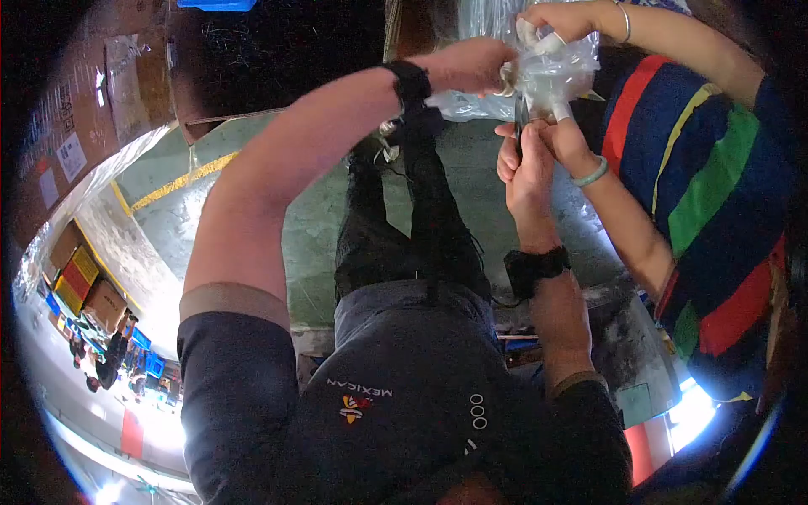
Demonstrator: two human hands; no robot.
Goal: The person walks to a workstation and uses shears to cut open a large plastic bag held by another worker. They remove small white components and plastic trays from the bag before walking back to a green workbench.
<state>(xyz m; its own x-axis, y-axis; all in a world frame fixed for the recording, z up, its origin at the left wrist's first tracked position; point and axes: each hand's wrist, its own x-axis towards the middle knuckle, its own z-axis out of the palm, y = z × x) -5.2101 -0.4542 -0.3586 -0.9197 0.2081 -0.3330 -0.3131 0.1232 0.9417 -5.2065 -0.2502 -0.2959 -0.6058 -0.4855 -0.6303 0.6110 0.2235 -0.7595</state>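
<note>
Two hands on one clear plastic bag [547, 71]

Left hand [475, 66] is closed on the crumpled bag's left side, fingers curled into the film; right hand [526, 164] is closed just below it, gripping a thin dark tool [519, 126] that points up at the bag – what kind I cannot tell. Beside them a co-worker in a striped sleeve [715, 194] pinches the bag above [560, 18] and below [566, 135].
</note>
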